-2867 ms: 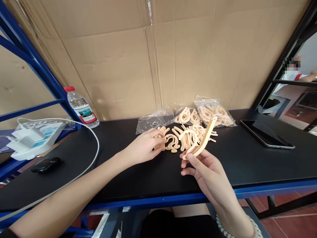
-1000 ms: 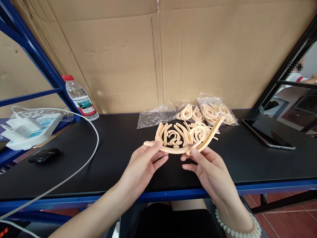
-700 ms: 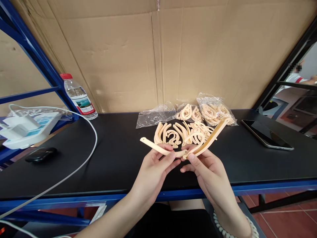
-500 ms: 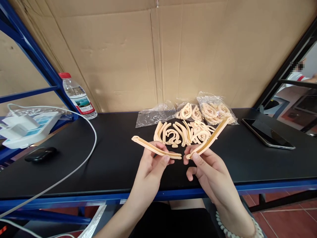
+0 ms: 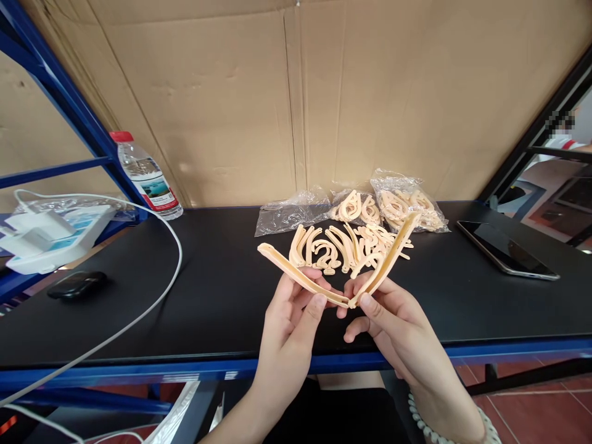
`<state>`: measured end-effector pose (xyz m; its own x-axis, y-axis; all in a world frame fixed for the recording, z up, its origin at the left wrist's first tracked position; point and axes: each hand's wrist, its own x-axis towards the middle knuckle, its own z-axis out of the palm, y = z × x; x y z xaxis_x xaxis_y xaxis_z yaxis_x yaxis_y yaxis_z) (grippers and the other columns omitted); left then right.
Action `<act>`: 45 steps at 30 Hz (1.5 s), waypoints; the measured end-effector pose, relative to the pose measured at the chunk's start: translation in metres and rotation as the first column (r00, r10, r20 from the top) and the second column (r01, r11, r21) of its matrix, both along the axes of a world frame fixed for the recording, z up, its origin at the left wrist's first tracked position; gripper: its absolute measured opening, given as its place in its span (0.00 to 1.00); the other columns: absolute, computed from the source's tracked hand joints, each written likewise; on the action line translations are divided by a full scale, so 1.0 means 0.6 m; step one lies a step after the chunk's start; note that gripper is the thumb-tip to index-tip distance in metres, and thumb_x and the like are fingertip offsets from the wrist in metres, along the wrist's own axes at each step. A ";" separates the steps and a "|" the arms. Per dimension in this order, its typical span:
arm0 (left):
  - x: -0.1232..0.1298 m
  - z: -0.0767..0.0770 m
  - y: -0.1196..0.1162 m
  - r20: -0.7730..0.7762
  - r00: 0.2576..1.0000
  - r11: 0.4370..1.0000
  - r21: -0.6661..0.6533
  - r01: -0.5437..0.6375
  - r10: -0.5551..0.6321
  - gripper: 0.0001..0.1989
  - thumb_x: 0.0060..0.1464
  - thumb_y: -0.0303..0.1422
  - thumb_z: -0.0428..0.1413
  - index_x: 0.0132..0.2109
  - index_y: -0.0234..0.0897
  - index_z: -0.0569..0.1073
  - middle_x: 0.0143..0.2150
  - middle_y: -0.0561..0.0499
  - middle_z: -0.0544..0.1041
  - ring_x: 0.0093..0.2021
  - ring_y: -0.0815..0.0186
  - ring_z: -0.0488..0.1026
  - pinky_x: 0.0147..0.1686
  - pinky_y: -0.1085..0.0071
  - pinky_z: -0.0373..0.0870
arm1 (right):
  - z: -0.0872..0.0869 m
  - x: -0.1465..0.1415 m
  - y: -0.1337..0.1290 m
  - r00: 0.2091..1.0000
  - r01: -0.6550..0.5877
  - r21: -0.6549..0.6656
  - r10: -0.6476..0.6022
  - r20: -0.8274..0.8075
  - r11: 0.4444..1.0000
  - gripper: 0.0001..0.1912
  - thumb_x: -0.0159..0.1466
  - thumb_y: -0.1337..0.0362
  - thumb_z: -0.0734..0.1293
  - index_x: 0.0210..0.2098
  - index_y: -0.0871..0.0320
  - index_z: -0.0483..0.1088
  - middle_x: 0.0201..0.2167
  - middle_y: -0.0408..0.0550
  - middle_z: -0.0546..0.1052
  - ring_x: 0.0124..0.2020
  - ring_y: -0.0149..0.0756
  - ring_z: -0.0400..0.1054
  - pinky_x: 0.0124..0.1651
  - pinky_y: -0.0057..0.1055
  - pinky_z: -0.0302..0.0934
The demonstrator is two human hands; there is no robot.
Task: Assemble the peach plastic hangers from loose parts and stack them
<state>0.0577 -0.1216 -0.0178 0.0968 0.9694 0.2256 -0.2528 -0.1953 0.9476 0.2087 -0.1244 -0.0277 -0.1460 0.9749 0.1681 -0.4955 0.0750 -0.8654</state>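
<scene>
Left strip (image 5: 283,264) and right strip (image 5: 391,259): 2 curved cream pieces, held on the near side of the loose pile (image 5: 343,246). Inner ends, apart 0.5 s earlier, now appear to meet. Left hand (image 5: 287,333): pinching left strip's inner half, outer end left of pile. Right hand (image 5: 400,327): pinching right strip's lower end, remainder rising at pile's right.

Cardboard (image 5: 208,92) lines the back of your worktop (image 5: 208,314); to your left, a red-capped bottle (image 5: 152,182) stands near a power strip (image 5: 92,223), white cable (image 5: 181,256) and black object (image 5: 76,285); a tablet (image 5: 504,250) lies at your right.
</scene>
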 end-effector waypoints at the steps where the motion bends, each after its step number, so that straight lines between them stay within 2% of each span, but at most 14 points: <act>1: 0.000 0.001 -0.001 -0.009 1.000 1.000 0.004 -0.007 0.007 0.06 0.60 0.31 0.57 0.44 0.39 0.71 0.39 0.52 0.74 0.39 0.65 0.76 0.45 0.69 0.74 | 0.000 0.000 0.000 1.000 0.000 0.000 0.000 -0.002 1.000 0.04 0.63 0.62 0.70 0.35 0.57 0.74 0.34 0.45 0.70 0.33 0.32 0.71 0.28 0.27 0.73; 7: 0.008 0.008 -0.005 -0.064 0.994 0.996 0.000 -0.089 0.089 0.02 0.58 0.30 0.57 0.40 0.37 0.72 0.36 0.50 0.77 0.38 0.62 0.79 0.41 0.69 0.75 | -0.002 0.000 0.004 1.000 -0.014 -0.023 0.014 0.004 1.000 0.05 0.62 0.62 0.72 0.35 0.58 0.75 0.31 0.45 0.72 0.32 0.32 0.71 0.30 0.27 0.74; 13: 0.014 0.011 -0.003 -0.030 0.995 0.995 -0.007 -0.099 0.099 0.01 0.56 0.28 0.58 0.35 0.37 0.73 0.32 0.52 0.77 0.35 0.63 0.79 0.37 0.71 0.76 | -0.001 -0.003 0.000 0.998 0.064 -0.047 -0.064 0.001 0.997 0.09 0.58 0.61 0.74 0.33 0.58 0.74 0.28 0.43 0.73 0.28 0.31 0.71 0.29 0.28 0.75; 20: 0.016 0.005 -0.004 0.006 0.989 0.989 -0.035 -0.145 0.146 0.02 0.52 0.28 0.61 0.35 0.37 0.74 0.31 0.52 0.77 0.33 0.63 0.79 0.37 0.70 0.78 | -0.008 -0.004 0.000 0.994 0.089 -0.025 -0.087 0.072 0.996 0.09 0.60 0.60 0.73 0.34 0.59 0.73 0.26 0.45 0.75 0.27 0.32 0.72 0.30 0.29 0.75; 27: 0.028 0.010 -0.016 0.065 0.972 0.972 -0.086 -0.219 0.225 0.05 0.51 0.26 0.61 0.35 0.37 0.73 0.32 0.53 0.78 0.32 0.65 0.79 0.37 0.70 0.78 | -0.014 -0.007 0.001 0.986 0.140 0.028 -0.142 0.092 0.990 0.06 0.62 0.62 0.72 0.36 0.58 0.74 0.25 0.44 0.77 0.25 0.30 0.73 0.29 0.28 0.74; 34: 0.025 0.007 -0.017 0.072 0.973 0.973 -0.090 -0.214 0.221 0.07 0.50 0.29 0.64 0.36 0.37 0.73 0.33 0.52 0.78 0.33 0.62 0.80 0.38 0.67 0.79 | -0.012 -0.009 -0.001 0.982 0.162 0.047 -0.166 0.093 0.986 0.06 0.62 0.62 0.72 0.36 0.58 0.75 0.26 0.46 0.78 0.26 0.31 0.73 0.31 0.29 0.73; 42: 0.017 0.000 -0.006 0.039 0.986 0.983 -0.088 -0.160 0.164 0.07 0.50 0.28 0.64 0.36 0.37 0.73 0.33 0.53 0.78 0.31 0.66 0.80 0.33 0.73 0.78 | -0.007 -0.011 -0.003 0.979 0.182 0.043 -0.185 0.084 0.982 0.06 0.61 0.62 0.72 0.34 0.58 0.76 0.26 0.48 0.79 0.27 0.34 0.74 0.32 0.30 0.73; 45: 0.022 0.008 -0.008 0.045 0.976 0.973 -0.105 -0.206 0.211 0.08 0.50 0.28 0.62 0.37 0.36 0.72 0.34 0.54 0.77 0.31 0.68 0.79 0.33 0.75 0.78 | -0.005 -0.012 -0.003 0.983 0.164 0.032 -0.166 0.080 0.986 0.06 0.61 0.62 0.73 0.34 0.58 0.76 0.27 0.48 0.79 0.28 0.35 0.75 0.33 0.31 0.73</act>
<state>0.0707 -0.1264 -0.0132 -0.1198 0.9847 0.1267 -0.2695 -0.1550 0.9504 0.2018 -0.1264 -0.0309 0.0024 0.9825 0.1865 -0.4016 0.1717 -0.8996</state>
